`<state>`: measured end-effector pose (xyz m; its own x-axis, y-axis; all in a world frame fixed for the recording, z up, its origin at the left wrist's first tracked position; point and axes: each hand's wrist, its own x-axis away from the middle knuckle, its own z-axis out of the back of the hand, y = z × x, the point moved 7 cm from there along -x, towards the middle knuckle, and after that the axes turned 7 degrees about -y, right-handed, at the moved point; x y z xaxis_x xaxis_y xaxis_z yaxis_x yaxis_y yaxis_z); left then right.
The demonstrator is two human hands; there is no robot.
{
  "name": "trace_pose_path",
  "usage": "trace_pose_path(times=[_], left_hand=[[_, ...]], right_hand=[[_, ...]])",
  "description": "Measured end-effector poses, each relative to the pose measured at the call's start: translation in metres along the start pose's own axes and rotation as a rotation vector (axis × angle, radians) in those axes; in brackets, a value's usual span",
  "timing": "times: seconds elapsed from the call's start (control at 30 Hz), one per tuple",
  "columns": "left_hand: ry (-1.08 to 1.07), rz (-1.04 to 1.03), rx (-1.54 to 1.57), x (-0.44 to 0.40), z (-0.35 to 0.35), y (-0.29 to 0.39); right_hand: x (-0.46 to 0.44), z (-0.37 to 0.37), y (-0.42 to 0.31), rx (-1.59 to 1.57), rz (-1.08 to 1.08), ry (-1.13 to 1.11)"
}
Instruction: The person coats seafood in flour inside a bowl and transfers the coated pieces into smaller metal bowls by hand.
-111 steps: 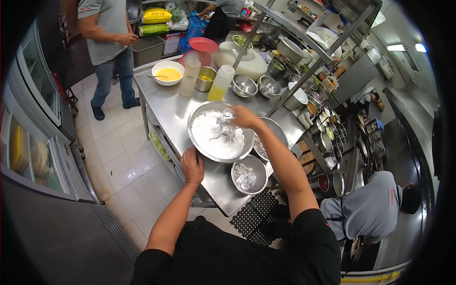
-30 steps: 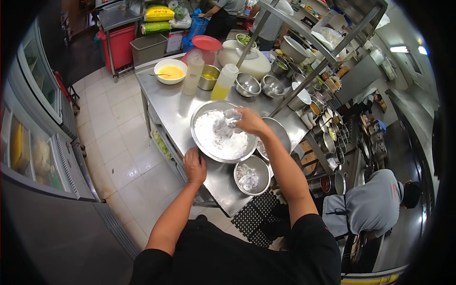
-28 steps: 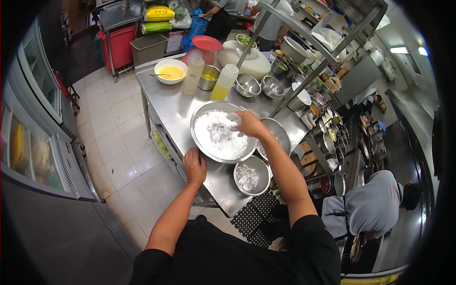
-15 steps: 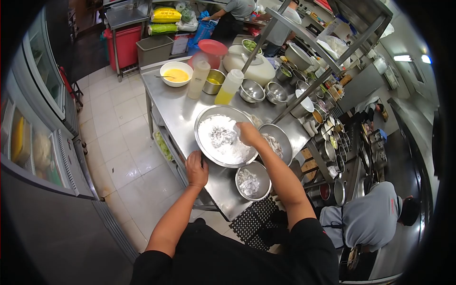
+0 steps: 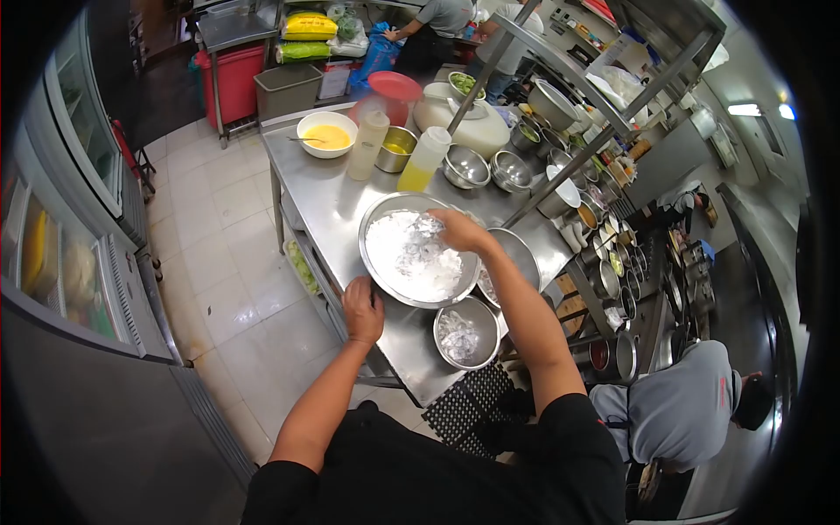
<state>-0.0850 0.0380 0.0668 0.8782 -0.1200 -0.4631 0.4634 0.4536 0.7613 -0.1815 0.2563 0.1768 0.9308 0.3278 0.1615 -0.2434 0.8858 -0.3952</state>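
Steel bowl: white powder | right hand: fingers at powder, hold unclear | left hand: worktop edge, fingers' hold unclear

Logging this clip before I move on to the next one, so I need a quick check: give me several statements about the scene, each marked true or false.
1. The bare right hand is at the large round steel bowl of white powder. True.
2. The bare left hand is inside that bowl. False: the left hand is outside, at the edge of the shiny steel table.
3. The smaller round steel bowl holds white-dusted pieces. True.
4. The smaller bowl sits inside the large one. False: it is beside it.
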Motion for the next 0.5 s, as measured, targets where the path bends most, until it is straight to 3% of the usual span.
trace_pose_path(times=[0.07,0.2,0.27,0.37,0.5], left_hand=[[-0.017,0.002,0.0,0.0,0.0,0.0],[-0.035,0.01,0.002,0.0,0.0,0.0],[-0.036,0.013,0.0,-0.001,0.001,0.0],[-0.029,0.019,-0.003,-0.001,0.001,0.0],[-0.028,0.025,0.002,-0.001,0.0,-0.001]], right_hand=[[0.006,0.013,0.008,-0.153,-0.13,0.03],[0.009,0.015,0.009,-0.213,-0.154,0.018],[0.01,0.011,0.009,-0.408,-0.138,0.039],[0.017,0.01,0.002,-0.486,-0.315,0.002],[0.017,0.002,0.001,-0.485,-0.333,-0.002]])
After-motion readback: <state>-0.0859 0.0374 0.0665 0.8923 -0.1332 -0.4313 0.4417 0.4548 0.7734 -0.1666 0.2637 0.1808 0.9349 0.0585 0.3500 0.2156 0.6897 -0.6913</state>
